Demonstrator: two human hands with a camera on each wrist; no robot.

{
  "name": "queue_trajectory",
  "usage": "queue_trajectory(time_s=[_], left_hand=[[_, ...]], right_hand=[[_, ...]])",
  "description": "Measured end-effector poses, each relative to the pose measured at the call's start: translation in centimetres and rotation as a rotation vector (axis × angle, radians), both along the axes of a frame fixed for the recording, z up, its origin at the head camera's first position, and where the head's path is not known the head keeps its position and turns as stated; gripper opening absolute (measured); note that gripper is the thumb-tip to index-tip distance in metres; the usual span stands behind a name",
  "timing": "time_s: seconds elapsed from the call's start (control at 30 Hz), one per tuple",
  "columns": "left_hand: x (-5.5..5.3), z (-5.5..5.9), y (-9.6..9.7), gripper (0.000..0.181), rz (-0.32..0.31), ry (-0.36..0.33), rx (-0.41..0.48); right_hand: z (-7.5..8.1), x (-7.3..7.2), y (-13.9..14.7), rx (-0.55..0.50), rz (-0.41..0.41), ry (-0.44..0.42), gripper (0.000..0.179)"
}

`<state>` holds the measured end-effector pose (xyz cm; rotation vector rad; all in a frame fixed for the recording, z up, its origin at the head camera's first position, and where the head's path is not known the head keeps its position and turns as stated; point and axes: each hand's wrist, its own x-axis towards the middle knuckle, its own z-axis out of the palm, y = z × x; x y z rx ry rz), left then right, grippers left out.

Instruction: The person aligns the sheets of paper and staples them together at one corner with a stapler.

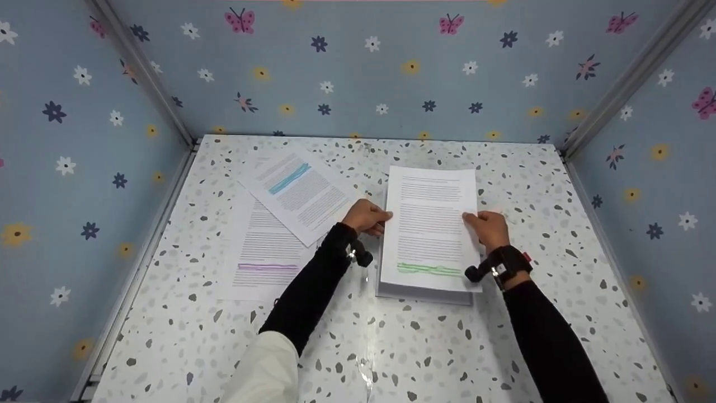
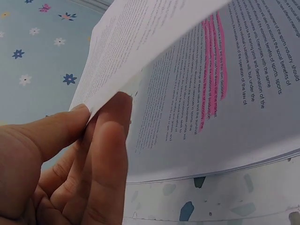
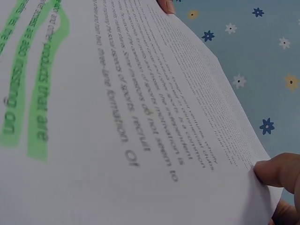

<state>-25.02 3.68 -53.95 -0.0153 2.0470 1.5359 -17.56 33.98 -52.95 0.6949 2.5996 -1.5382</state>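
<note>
A printed sheet with green highlighter lines (image 1: 429,229) is held up by its two side edges. My left hand (image 1: 366,217) pinches its left edge, thumb on top and fingers underneath, as the left wrist view shows. At the opposite edge my right hand (image 1: 489,228) pinches with the thumb (image 3: 276,171) on the printed face. Beneath the raised sheet lies a stack of paper (image 1: 425,295). Its top page carries pink highlighting (image 2: 213,70), seen in the left wrist view; the sheet covers most of the stack in the head view.
To the left lie loose printed sheets: a slanted one with blue highlighting (image 1: 302,196) overlaps one with purple highlighting (image 1: 268,280). The speckled table (image 1: 414,358) is enclosed by flower-patterned panels (image 1: 347,67) at the back and both sides.
</note>
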Motion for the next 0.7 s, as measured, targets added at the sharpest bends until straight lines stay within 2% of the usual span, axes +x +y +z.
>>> queue_trajectory(time_s=[0.2,0.3,0.43,0.57,0.7], left_hand=[[0.5,-0.5,0.1,0.025,-0.022,0.018,-0.005],[0.6,-0.8,0.2,0.025,-0.033,0.040,-0.020],[0.7,-1.4,0.3,0.024,-0.026,0.054,-0.070],[0.5,-2.1,0.4,0.023,-0.022,0.058,-0.133],[0.1,-2.7,0.6,0.023,-0.017,0.056,-0.187]], right_hand=[[-1.0,-0.1,0.2,0.070,0.014,0.013,0.034],[-1.7,-0.1,0.2,0.118,0.028,0.018,0.039],[-2.4,0.0,0.2,0.185,0.052,0.030,0.043],[-3.0,0.1,0.2,0.207,0.055,0.039,0.044],[-3.5,-0.1,0.3,0.245,0.057,0.019,0.039]])
